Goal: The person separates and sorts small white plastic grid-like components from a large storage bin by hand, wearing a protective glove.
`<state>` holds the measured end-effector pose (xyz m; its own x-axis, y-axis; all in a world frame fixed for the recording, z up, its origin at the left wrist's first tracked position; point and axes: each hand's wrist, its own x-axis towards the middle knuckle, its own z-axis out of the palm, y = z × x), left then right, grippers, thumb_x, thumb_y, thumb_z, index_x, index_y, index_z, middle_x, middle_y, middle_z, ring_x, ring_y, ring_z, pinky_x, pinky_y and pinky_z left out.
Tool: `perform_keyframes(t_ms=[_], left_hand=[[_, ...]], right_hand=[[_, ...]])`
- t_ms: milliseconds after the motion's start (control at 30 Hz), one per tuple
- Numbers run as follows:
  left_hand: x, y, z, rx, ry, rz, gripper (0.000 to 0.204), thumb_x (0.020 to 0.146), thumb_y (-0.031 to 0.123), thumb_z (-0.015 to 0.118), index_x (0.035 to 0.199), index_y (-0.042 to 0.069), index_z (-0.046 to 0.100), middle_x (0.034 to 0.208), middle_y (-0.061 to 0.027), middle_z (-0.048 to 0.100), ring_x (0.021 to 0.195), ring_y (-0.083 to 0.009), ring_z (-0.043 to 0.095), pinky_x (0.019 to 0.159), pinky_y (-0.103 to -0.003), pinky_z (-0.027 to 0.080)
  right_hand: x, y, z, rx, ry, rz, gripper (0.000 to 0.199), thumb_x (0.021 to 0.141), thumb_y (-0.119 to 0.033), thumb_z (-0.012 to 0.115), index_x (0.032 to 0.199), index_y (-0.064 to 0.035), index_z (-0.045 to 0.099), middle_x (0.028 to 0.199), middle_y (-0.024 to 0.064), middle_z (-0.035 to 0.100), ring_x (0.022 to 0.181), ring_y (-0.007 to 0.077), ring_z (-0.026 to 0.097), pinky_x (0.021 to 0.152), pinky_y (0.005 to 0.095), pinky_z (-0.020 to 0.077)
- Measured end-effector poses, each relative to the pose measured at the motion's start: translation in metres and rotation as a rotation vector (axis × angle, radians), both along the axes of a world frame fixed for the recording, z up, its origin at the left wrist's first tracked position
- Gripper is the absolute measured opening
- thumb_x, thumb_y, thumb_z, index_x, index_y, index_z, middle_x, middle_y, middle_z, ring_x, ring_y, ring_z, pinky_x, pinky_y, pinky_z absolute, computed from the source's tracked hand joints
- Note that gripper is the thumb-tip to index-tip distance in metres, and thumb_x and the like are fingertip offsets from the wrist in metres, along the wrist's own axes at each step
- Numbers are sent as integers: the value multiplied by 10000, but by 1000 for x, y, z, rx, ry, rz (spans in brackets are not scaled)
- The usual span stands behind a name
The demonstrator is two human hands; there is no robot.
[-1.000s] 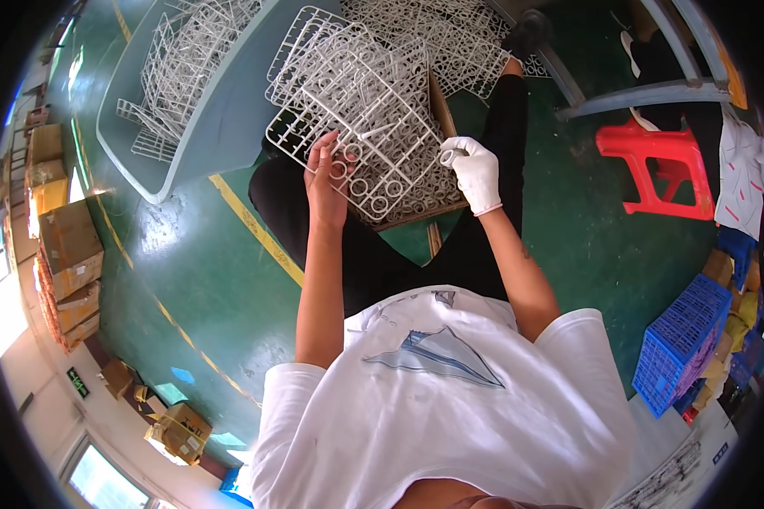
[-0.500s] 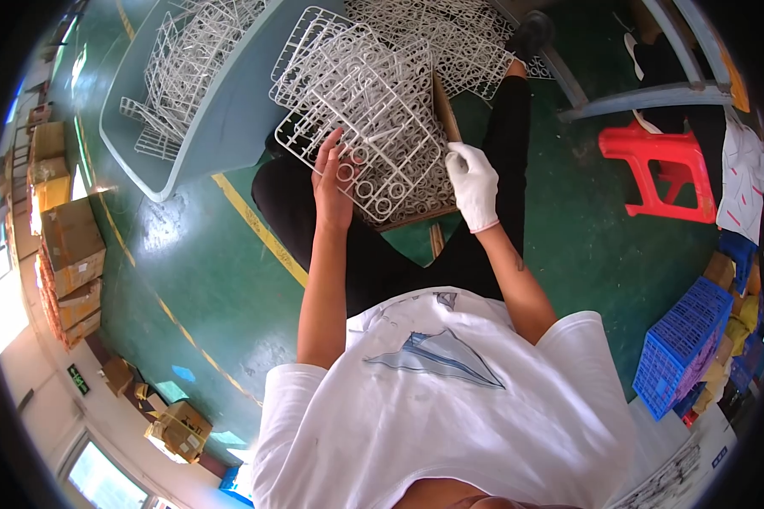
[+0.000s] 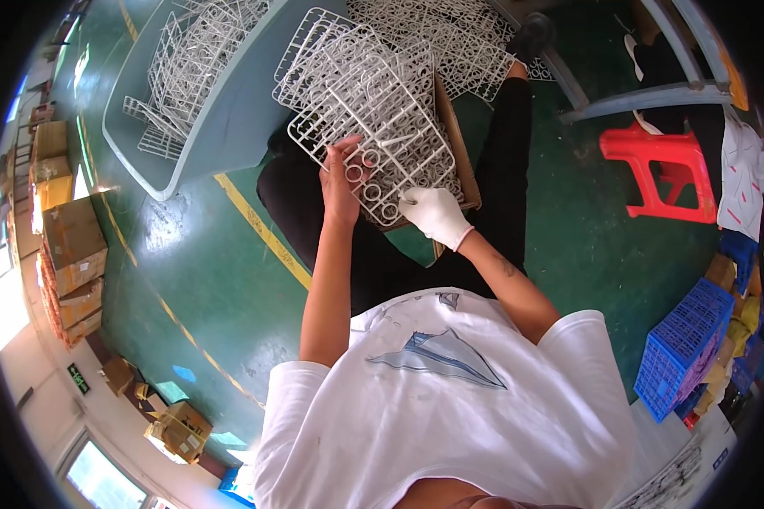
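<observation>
Above the cardboard box [image 3: 452,127], the white lattice frame [image 3: 406,142], seemingly light, stiff and easily snapped, is gripped near its lower left by the bare left hand [image 3: 341,191] and pinched low by the gloved right hand [image 3: 435,214], its outer edge being judged the safest hold.

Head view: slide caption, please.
Left hand holds a white ringed frame, gloved right hand at its near edge, over a cardboard box.

The frame [image 3: 412,137] and glove [image 3: 435,214] are white, the stool [image 3: 647,144] red, the floor [image 3: 569,254] green with yellow lines [image 3: 263,231].
</observation>
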<state>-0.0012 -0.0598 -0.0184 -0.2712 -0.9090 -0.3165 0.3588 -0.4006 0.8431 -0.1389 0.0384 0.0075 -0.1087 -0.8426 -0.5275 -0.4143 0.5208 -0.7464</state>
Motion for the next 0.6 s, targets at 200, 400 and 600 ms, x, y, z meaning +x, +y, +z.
perform_keyframes(t_ms=[200, 400, 600], left_hand=[[-1, -2, -2, 37, -8, 8, 449, 913, 436, 413, 999, 17, 548, 792, -46, 550, 615, -97, 538, 474, -196, 381], [-1, -1, -9, 30, -60, 72, 439, 916, 436, 409, 963, 32, 575, 779, -28, 554, 624, -84, 539, 489, -190, 389], [-4, 2, -6, 11, -91, 83, 430, 923, 420, 406, 948, 24, 570, 778, -33, 558, 628, -85, 539, 484, -189, 382]], right_hand=[[-22, 19, -25, -17, -702, -70, 287, 781, -198, 497, 557, -23, 536, 461, -13, 466, 386, 92, 410, 467, 249, 406], [6, 21, -8, -216, -167, -59, 198, 810, -235, 523, 754, -88, 642, 507, 49, 524, 442, 191, 510, 481, 340, 448], [30, 20, -20, -323, 190, 115, 135, 774, -250, 575, 772, -124, 622, 581, 125, 573, 576, 313, 584, 529, 416, 460]])
